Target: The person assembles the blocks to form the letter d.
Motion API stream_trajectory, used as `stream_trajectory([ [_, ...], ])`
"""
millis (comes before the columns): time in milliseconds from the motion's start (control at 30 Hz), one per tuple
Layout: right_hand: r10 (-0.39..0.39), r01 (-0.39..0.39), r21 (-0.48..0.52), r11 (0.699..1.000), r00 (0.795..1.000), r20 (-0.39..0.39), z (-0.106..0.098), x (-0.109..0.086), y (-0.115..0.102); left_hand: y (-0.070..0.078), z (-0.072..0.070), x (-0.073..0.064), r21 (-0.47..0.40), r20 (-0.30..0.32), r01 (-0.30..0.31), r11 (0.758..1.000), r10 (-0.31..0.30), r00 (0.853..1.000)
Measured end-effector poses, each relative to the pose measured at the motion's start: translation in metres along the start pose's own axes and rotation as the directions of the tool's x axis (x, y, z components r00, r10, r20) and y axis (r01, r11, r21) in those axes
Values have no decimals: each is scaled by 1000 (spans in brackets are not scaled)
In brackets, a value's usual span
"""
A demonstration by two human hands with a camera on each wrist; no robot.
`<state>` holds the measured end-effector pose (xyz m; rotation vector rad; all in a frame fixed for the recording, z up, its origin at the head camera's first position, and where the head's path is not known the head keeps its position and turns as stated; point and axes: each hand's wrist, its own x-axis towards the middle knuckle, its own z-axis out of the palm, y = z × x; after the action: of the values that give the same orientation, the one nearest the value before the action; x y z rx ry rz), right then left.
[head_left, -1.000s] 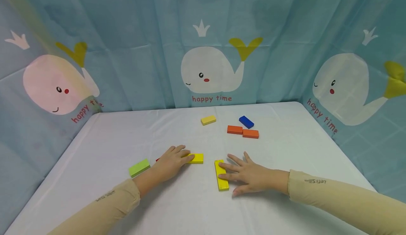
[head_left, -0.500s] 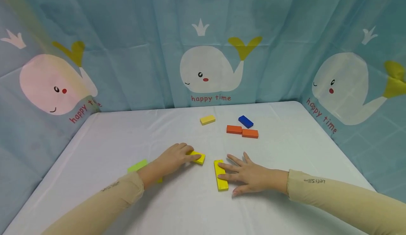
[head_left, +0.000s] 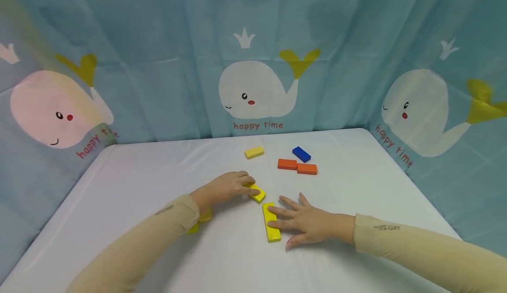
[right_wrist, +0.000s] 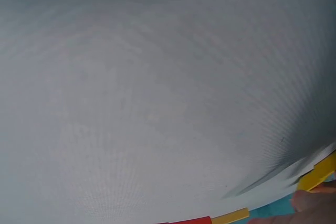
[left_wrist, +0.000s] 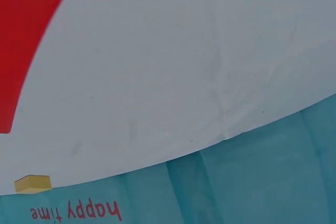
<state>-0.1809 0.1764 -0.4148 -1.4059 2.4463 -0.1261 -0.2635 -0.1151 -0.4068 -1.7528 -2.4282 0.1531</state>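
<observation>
My left hand [head_left: 227,187] pinches a small yellow block [head_left: 259,195] between thumb and fingers, its far end hidden by them. Just to the right and nearer me, a longer yellow block [head_left: 271,228] lies lengthwise on the white table. My right hand [head_left: 310,223] is spread flat, with straight index and middle fingertips resting on that block. The block in my left hand sits close beyond its far end. In the right wrist view, fingers [right_wrist: 315,208] show at the lower right corner beside a yellow block [right_wrist: 319,174].
Farther back lie a pale yellow block [head_left: 254,152], a blue block [head_left: 302,154] and two orange-red blocks [head_left: 287,164] end to end. Yellow pieces [head_left: 205,215] peek from under my left forearm. A red block [left_wrist: 26,40] looms in the left wrist view. Curtains [head_left: 166,99] border the table.
My left hand has moved right and slightly away with the small yellow block, which has turned at an angle. The left sleeve now covers the green block. The right hand stays on its block.
</observation>
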Motion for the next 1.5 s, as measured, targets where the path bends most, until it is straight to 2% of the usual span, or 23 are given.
stream_trajectory([
  [100, 2, -2, -13, 1000, 1000, 7, 1, 1, 0, -3, 4, 5, -28, 7, -20, 999, 20, 1000],
  [200, 4, -4, -18, 1000, 1000, 10, 0, 2, 0, -2, 5, 9, -41, 47, 0, 999, 2, 999],
  [267, 8, -8, -17, 1000, 1000, 14, 0, 2, -1, 2, 5, 11, -16, 72, 42, 999, -41, 997],
  [367, 17, -16, -21, 1000, 1000, 18, 0, 2, -1, 13, 4, 12, 51, 93, 161, 986, -165, 982],
  [433, 22, -21, -24, 999, 1000, 20, 0, 1, 0, 23, 3, 12, 54, 109, 273, 961, -277, 955],
  [533, 27, -27, -24, 999, 999, 26, 0, 1, 0, 39, 3, 12, 6, 152, 440, 898, -436, 887],
  [600, 29, -29, -18, 999, 999, 29, -1, 0, -1, 48, 2, 13, -39, 180, 519, 854, -505, 844],
  [633, 32, -32, -11, 999, 999, 32, -2, 0, -2, 51, 2, 13, -52, 184, 544, 838, -527, 830],
  [700, 37, -37, -1, 999, 999, 37, -2, 0, -2, 56, 2, 14, -65, 193, 570, 819, -550, 812],
  [833, 39, -39, 3, 999, 998, 40, -2, 1, -3, 59, 0, 14, -72, 236, 585, 808, -555, 797],
  [933, 33, -33, -1, 999, 999, 35, -2, 1, -3, 57, -3, 14, -95, 287, 581, 808, -537, 793],
  [1067, 31, -31, 6, 999, 999, 36, -2, 0, -2, 46, -5, 14, -138, 329, 557, 819, -493, 806],
  [1333, 50, -51, 16, 999, 997, 61, -4, 1, -2, 26, -5, 14, -190, 359, 462, 866, -377, 854],
  [1500, 50, -52, 23, 998, 996, 69, -5, 0, -2, 20, -4, 17, -234, 361, 417, 878, -320, 876],
])
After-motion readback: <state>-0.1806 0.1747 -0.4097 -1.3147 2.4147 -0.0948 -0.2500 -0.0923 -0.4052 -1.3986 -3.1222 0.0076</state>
